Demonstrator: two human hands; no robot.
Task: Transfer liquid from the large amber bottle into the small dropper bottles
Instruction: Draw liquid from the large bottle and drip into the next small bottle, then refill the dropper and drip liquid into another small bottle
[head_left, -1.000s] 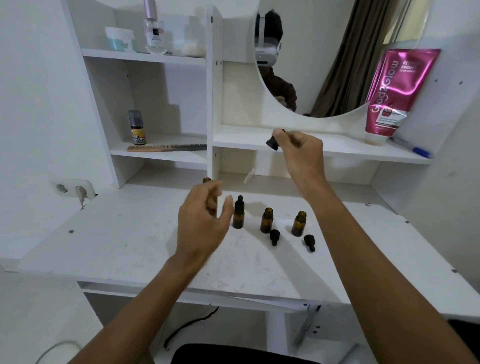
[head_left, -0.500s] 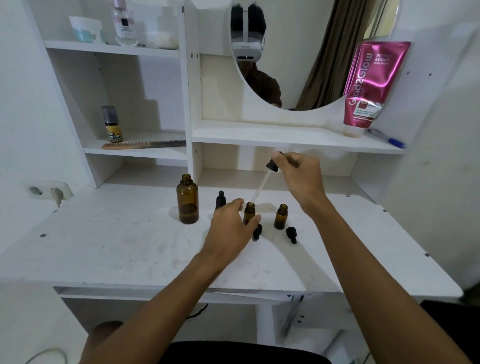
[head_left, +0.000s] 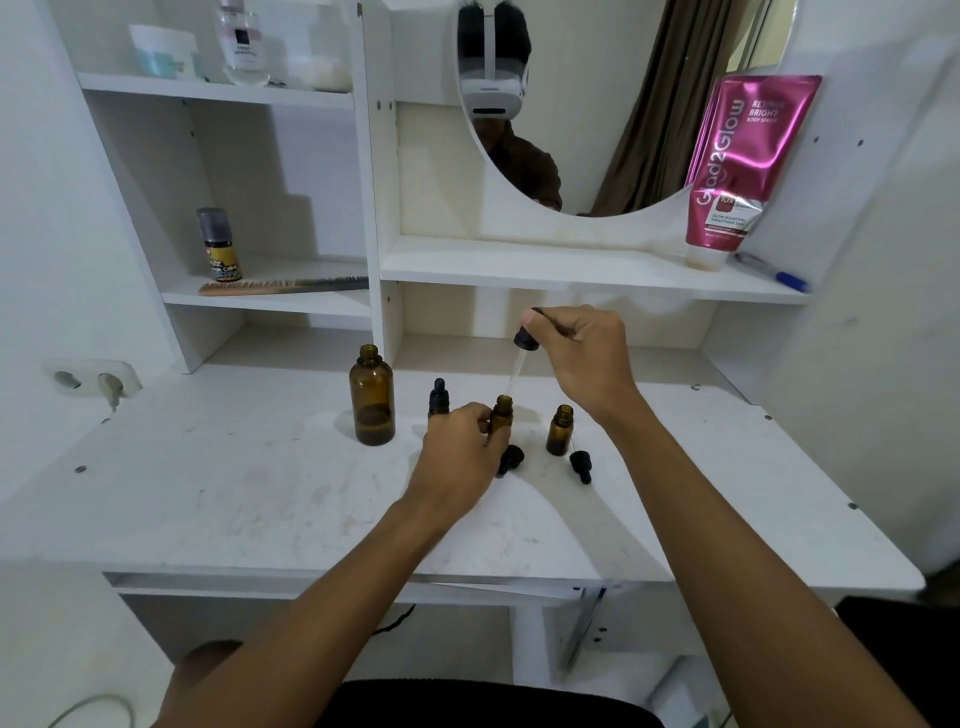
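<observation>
Since a second ago your left hand has left the large bottle and dropped onto the middle small one, and your right hand has brought the dropper down from shelf height to just over it.

Farthest left on the white table (head_left: 249, 499) stands the large amber bottle (head_left: 372, 397), upright and uncapped, with a dark layer of liquid low in it. Just right of it is the capped dropper bottle (head_left: 439, 399), its lower part hidden behind your knuckles. Your left hand (head_left: 460, 457) is curled round the middle dropper bottle (head_left: 502, 415), thumb and fingers pinching its body while it stands on the table with its mouth open. What is inside the dark glass cannot be told.

Above it hangs the dropper (head_left: 524, 340), tilted, its glass tube pointing down to the bottle's mouth; whether the tip is inside is unclear. Your right hand (head_left: 584, 356) pinches its black bulb between thumb and forefinger, the other fingers tucked in.

To the right stands the right dropper bottle (head_left: 560, 431), open and untouched. Two loose dropper caps (head_left: 580, 463) lie on the table in front of the open bottles.
</observation>
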